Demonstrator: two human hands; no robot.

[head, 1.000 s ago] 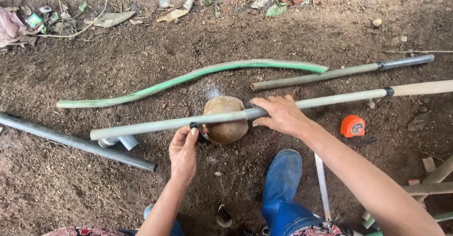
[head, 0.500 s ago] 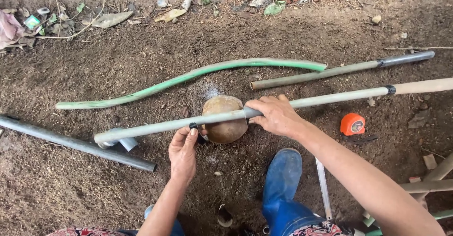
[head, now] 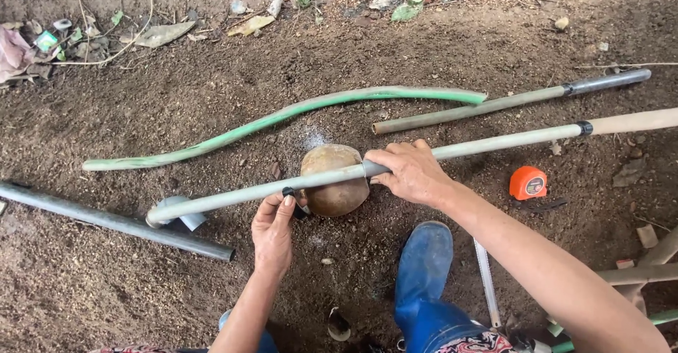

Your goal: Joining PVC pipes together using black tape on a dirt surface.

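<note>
Since the earlier frame the long pale grey plastic pipe (head: 494, 143) has shifted slightly rightward over the round brown stone (head: 333, 181). Bare dark soil, litter at the frame's top. The pipe runs lower left to upper right across mid-frame. Right hand (head: 412, 174) clamps it; left hand (head: 272, 231) pinches a small black marker (head: 292, 199) against it.

Outdoor yard worksite on bare soil

Dark dirt ground (head: 176, 113) strewn with dry leaves (head: 161, 34) and litter, with pipes (head: 113, 220), a green hose (head: 282, 116), an orange tape measure (head: 528, 183) and a saw (head: 487, 282) lying around.
</note>
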